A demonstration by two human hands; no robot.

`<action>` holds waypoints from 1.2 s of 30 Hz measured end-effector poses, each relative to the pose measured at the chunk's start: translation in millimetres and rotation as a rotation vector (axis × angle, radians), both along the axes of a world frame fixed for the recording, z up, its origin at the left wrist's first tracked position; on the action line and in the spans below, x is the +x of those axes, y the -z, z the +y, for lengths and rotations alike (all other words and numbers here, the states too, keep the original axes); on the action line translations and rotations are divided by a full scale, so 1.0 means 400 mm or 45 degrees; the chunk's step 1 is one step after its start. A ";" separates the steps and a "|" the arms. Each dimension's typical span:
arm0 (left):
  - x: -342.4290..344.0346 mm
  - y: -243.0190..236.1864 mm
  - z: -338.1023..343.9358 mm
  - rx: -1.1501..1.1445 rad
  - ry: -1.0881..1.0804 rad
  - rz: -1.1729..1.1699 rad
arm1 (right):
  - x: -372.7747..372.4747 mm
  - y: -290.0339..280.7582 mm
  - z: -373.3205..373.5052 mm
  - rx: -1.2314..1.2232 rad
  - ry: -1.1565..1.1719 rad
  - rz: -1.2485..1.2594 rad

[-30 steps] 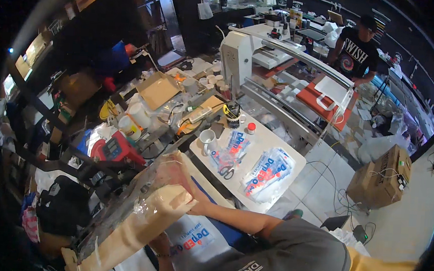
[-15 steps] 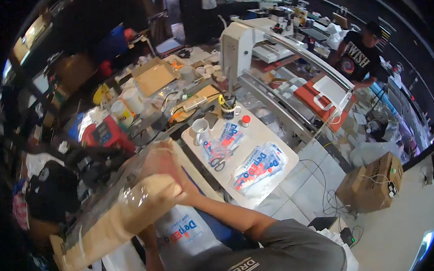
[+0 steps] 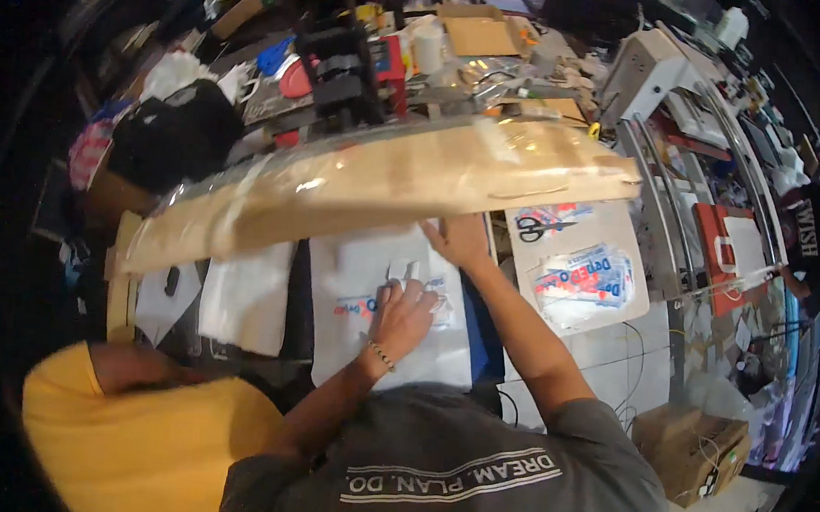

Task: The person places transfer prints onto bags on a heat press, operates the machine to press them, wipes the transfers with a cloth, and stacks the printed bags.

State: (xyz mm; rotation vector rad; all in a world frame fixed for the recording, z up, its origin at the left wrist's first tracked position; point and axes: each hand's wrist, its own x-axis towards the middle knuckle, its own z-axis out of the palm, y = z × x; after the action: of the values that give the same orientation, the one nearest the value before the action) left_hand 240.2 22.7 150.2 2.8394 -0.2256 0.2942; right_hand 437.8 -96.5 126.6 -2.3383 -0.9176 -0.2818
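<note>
A white sheet-like piece with blue and red print lies over a dark blue pad. My left hand, with a beaded bracelet at the wrist, rests on the print, its bent fingers closed on a small white piece. Shiny clear film shows beside those fingers. My right hand reaches to the far end of the white piece, thumb out to the side; its other fingers are hidden by the long tan padded beam, wrapped in clear plastic, that spans above.
Right of the pad, a pale board bears scissors and printed sheets. A person in yellow is close at my left; another person stands far right. A cardboard box sits on the floor.
The view has swung left and down over the pad. My left hand, earlier mostly behind the beam, now shows on the print. The person in yellow has come into view.
</note>
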 end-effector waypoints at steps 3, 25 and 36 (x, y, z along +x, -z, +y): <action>-0.018 0.065 0.165 0.005 -0.138 -0.130 | -0.005 -0.006 -0.002 -0.051 0.049 -0.107; -0.049 0.054 0.231 -0.288 -0.377 -0.144 | -0.508 -0.088 -0.232 0.182 0.426 0.692; -0.054 0.067 0.279 -0.304 -0.411 -0.068 | -0.616 -0.014 -0.238 0.330 0.443 0.612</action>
State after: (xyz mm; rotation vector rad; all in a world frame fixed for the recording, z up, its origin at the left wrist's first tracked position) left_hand 218.5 134.5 123.6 2.6226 0.2452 0.4314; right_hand 191.6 -191.6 132.1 -2.1685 -0.2275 0.0288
